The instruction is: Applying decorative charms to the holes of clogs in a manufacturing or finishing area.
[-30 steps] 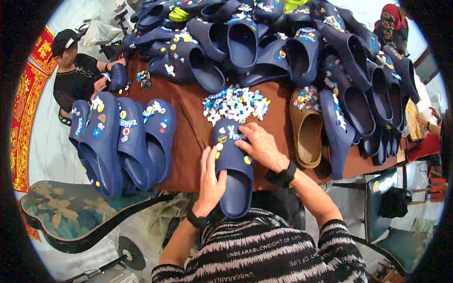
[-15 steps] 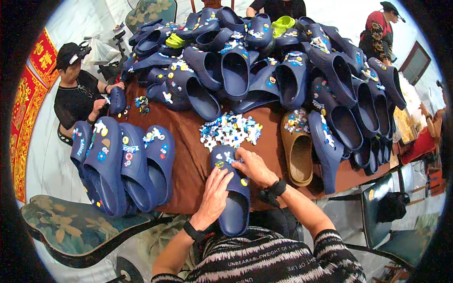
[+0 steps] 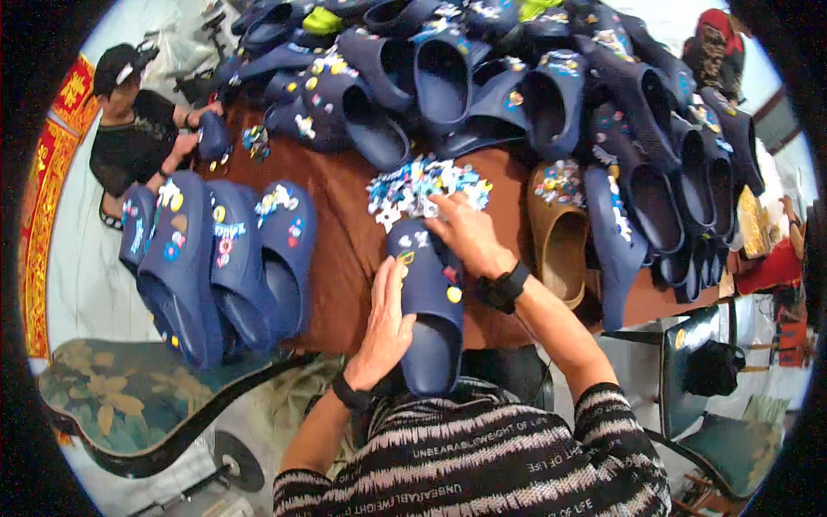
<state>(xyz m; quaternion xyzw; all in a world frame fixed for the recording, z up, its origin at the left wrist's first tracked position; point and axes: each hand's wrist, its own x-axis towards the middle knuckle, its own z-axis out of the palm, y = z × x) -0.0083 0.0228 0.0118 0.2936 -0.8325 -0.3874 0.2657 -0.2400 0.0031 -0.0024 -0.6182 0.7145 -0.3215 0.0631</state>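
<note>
A navy clog (image 3: 428, 267) lies before me at the table's near edge, its toe pointing away. Several small charms sit on its upper, including a yellow round one and a red one. My left hand (image 3: 385, 323) holds the clog's left side, fingers straight along it and thumb by the foot opening. Just beyond the toe is a loose pile of white, blue and black charms (image 3: 405, 191). My right hand (image 3: 469, 234) reaches over the toe to this pile's near edge, fingers drawn together; what they pinch, if anything, is hidden.
Decorated navy clogs (image 3: 233, 267) stand at left, and many more heap up (image 3: 444, 82) across the far side. A brown clog (image 3: 562, 250) holding small charms is to my right. At far left a person (image 3: 138, 129) handles another clog. Chairs (image 3: 146, 405) flank the table.
My right hand has left the clog's upper and moved forward to the charm pile. My left hand has shifted from atop the clog to its left side. A red charm now shows on the upper.
</note>
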